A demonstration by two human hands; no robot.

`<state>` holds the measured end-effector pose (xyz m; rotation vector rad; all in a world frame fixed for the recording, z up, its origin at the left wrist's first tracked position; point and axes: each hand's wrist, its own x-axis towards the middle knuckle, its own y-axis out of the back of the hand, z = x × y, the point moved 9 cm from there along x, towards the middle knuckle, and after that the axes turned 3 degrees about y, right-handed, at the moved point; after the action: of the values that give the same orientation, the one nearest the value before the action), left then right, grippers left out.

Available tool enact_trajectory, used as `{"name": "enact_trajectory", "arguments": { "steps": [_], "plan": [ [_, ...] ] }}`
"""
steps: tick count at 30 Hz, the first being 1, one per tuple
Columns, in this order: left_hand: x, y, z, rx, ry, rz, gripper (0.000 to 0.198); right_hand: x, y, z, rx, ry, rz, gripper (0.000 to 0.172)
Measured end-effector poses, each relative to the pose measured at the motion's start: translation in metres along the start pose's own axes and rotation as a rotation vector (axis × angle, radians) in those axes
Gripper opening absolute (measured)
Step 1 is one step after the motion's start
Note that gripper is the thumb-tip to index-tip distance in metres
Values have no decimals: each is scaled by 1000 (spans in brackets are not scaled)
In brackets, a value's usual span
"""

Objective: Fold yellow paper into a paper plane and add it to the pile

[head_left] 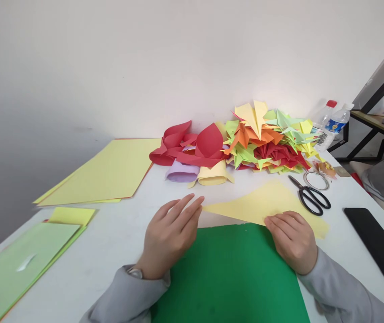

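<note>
A pale yellow sheet of paper (272, 197), narrow at its left end and wide at its right, spans the space between my two hands. My left hand (172, 235) meets the narrow end with thumb and index finger together, its other fingers stretched out. On the sheet's near edge, my right hand (293, 237) has its fingers curled and pressed together over the paper; its thumb is mostly hidden. Beneath both hands lies a green board (235, 273), partly covered by my left wrist and the yellow paper.
Black-handled scissors (313, 199), a tape roll (316, 180) and a black phone (377, 246) lie right. Folded paper planes (262, 139), rolled red paper pieces (208, 146) and bottles (335, 125) stand behind. Yellow sheets (107, 170) and a green pack (27, 264) lie left.
</note>
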<state>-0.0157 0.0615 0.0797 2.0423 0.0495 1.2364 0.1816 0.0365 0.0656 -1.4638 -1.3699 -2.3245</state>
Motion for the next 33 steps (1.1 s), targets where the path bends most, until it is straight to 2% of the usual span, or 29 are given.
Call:
{"name": "enact_trajectory", "arguments": {
  "steps": [4,5,7,8,10,12,14,17,24,33],
  "plan": [
    [-8,0,-18,-57,137,43,16,1,4,5,-32,-16,19,24],
    [-11,0,-23,-116,222,59,15,1,5,7,-40,-22,24,24],
    [-18,-4,-39,-310,500,67,13,1,6,8,-50,-33,30,24],
    [-24,-13,-46,-445,676,21,16,1,6,8,-50,-38,33,24],
    [-40,-43,-43,-796,1023,-196,29,1,6,6,-35,-34,35,24],
    [-50,-63,-27,-1106,1248,-338,40,1,5,3,-6,-15,21,25],
    [-55,-71,-20,-1227,1389,-374,43,1,1,-1,23,5,-7,24],
    [-59,-75,-18,-1258,1456,-385,40,0,-4,-4,39,15,-46,22],
    [-59,-76,-18,-1250,1427,-380,38,-3,-17,-3,36,-5,-100,19],
    [-58,-77,-19,-1261,1419,-359,38,-2,-19,-5,50,3,-110,17]
  ]
}}
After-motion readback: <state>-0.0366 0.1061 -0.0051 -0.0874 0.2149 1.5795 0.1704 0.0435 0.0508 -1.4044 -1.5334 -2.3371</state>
